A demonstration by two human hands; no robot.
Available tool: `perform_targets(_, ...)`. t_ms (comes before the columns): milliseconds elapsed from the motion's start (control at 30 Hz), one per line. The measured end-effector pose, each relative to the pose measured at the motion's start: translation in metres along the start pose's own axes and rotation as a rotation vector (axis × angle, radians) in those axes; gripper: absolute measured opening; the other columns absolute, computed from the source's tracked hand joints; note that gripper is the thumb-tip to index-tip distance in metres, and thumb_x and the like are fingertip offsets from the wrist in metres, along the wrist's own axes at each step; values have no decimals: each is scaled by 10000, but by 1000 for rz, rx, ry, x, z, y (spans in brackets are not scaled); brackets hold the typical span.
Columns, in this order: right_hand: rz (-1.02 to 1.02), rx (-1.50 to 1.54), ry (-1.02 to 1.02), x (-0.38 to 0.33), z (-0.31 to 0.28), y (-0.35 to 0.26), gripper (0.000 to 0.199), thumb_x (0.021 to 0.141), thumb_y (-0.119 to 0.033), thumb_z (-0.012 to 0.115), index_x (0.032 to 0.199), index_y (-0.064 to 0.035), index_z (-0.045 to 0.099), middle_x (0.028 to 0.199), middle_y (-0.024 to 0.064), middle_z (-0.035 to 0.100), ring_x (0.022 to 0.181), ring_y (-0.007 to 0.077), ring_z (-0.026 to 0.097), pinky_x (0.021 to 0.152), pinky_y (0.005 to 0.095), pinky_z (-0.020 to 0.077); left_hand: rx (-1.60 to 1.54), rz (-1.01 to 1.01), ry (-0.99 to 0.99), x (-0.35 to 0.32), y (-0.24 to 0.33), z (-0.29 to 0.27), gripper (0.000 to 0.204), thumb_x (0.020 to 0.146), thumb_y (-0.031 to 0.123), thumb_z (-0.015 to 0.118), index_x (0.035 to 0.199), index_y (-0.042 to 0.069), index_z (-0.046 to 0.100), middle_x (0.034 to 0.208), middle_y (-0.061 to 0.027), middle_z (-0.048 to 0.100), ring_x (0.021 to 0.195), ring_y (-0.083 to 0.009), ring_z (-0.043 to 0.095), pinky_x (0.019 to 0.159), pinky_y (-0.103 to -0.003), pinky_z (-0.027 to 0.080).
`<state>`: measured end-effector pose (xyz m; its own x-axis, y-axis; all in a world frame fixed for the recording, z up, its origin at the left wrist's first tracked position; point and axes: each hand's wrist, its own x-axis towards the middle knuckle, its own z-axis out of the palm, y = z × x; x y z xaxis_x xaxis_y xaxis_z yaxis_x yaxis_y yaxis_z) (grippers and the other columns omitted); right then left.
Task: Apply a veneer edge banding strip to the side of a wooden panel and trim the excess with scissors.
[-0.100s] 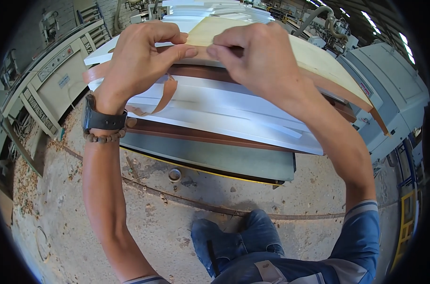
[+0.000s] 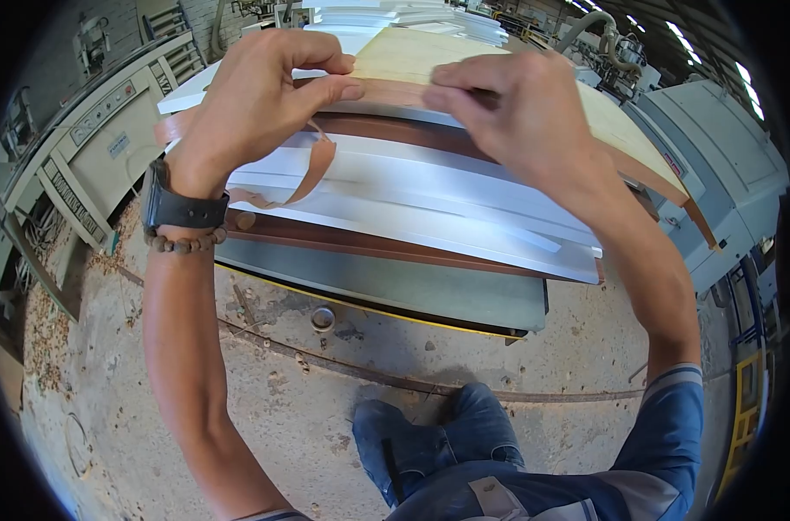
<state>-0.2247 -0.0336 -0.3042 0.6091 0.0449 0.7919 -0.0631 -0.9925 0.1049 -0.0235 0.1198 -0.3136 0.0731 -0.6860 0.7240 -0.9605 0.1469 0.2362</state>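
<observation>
Bright daylight from roof skylights; sharp centre, edges bowed (fisheye), corners black.

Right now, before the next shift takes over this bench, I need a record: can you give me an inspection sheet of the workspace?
Surface: steel cart top carrying stacked panels.
Job's things: brown edge-banding strip along the near edge of the pale wood panel; a loose tail of it curls down over the white panels.
Clutter: sawdust and wood chips on the concrete floor.
Hands: left hand pinches the strip; right hand presses it with its fingers.
Cables: nothing seen for certain; a thin dark line crosses the floor.
Surroundings: cream machine cabinet on the left, grey machine housing on the right.
</observation>
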Motion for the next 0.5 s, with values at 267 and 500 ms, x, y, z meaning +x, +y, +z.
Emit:
perform_targets(267, 48, -156, -96, 25, 20, -25, 212, 844, -229, 680, 714, -65, 713, 669, 187, 676, 645, 372, 686, 646, 463, 558, 27, 106, -118, 17, 4, -11, 150, 857, 71, 710, 886, -67, 658, 882, -102, 682, 851, -209, 630, 792, -329, 482)
perform_targets(500, 222, -145, -295, -38, -60, 31, 117, 866, -227, 701, 812, -131, 740, 856, 123, 739, 774, 309, 720, 769, 469, 573, -108, 63, -120, 8, 7, -12, 224, 833, 25, 713, 1029, -82, 696, 1004, -173, 716, 958, -249, 651, 850, -332, 496)
